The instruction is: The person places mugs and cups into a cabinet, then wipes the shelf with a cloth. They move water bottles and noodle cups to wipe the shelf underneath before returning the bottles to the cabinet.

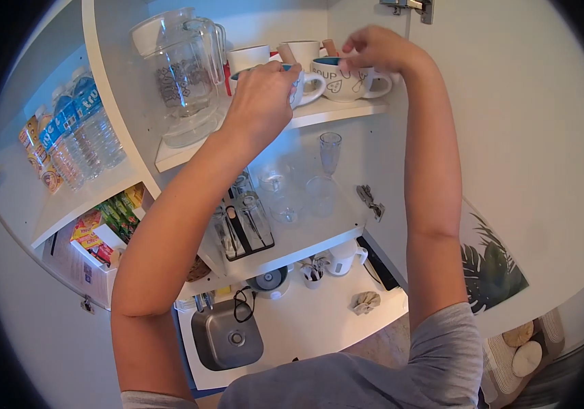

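Observation:
On the upper cupboard shelf, my left hand [265, 95] is closed at the rim of a white soup mug [297, 93] with a blue inside, covering most of it. This mug's handle points right. Beside it stands a second soup mug [340, 83], printed with "SOUP" and line drawings, its handle also to the right. My right hand [382, 51] hovers over that mug's rim, slightly blurred, fingers bent and apart with nothing between them. Behind the two are more white mugs [250, 56] and something red, partly hidden.
A glass pitcher [186, 82] stands left on the same shelf. Glasses [330, 151] and a black rack [251, 251] occupy the shelf below. Water bottles [87, 102] fill the left compartment. Farther down are a sink [227, 337] and a white kettle [344, 259]. An open door [510, 136] flanks my right arm.

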A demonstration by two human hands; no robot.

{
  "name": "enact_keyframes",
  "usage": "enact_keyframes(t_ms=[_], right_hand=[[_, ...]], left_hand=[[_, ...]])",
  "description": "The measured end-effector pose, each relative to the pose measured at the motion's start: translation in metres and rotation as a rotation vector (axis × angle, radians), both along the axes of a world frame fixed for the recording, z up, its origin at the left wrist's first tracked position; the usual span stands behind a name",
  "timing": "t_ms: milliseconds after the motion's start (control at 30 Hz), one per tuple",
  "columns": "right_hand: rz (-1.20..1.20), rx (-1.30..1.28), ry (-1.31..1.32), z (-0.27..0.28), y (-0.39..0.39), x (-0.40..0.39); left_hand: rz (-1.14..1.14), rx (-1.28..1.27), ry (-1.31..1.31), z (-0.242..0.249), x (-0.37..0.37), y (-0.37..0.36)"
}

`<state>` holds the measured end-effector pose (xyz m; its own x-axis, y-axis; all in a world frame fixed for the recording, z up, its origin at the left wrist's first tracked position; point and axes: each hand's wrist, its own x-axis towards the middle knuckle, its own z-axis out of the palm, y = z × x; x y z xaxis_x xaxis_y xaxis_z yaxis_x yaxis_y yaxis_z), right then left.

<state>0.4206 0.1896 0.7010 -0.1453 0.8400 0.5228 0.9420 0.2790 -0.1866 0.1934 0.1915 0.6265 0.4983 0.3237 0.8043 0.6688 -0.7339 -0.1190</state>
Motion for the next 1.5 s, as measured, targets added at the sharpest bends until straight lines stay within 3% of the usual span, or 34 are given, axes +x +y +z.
enact_keyframes(t_ms=[200, 700, 800, 900, 967, 1067, 1267, 1400, 1500], right_hand=[[-0.011, -0.080, 0.157, -0.034, -0.006, 0.006], [0.078, -0.161, 0.166, -0.035, 0.002, 0.018], [0.196, -0.147, 0.284, -0.035, 0.000, 0.016], [0.274, -0.005, 0.341, -0.027, 0.017, 0.014], [0.204, 0.217, 0.197, -0.015, 0.037, 0.003], [0.200, 0.295, 0.062, -0.003, 0.074, -0.022], [0.076, 0.079, -0.125, 0.011, 0.104, -0.040], [0.087, 0.075, -0.123, 0.008, 0.095, -0.046], [0.176, 0.369, 0.203, 0.002, 0.052, -0.047]], left_hand=[[0.071, 0.064, 0.060, 0.000, 0.008, 0.006], [0.081, 0.066, 0.043, -0.004, 0.010, 0.004], [0.064, 0.096, 0.017, -0.008, 0.006, -0.003], [0.048, 0.218, -0.008, -0.018, -0.001, -0.008], [0.042, 0.303, -0.011, -0.023, -0.004, -0.006], [0.087, 0.292, 0.031, -0.027, -0.008, -0.005], [0.157, 0.249, 0.064, -0.026, -0.009, -0.007], [0.177, 0.207, 0.076, -0.027, -0.007, -0.007], [0.149, 0.253, 0.030, -0.029, -0.008, -0.009]])
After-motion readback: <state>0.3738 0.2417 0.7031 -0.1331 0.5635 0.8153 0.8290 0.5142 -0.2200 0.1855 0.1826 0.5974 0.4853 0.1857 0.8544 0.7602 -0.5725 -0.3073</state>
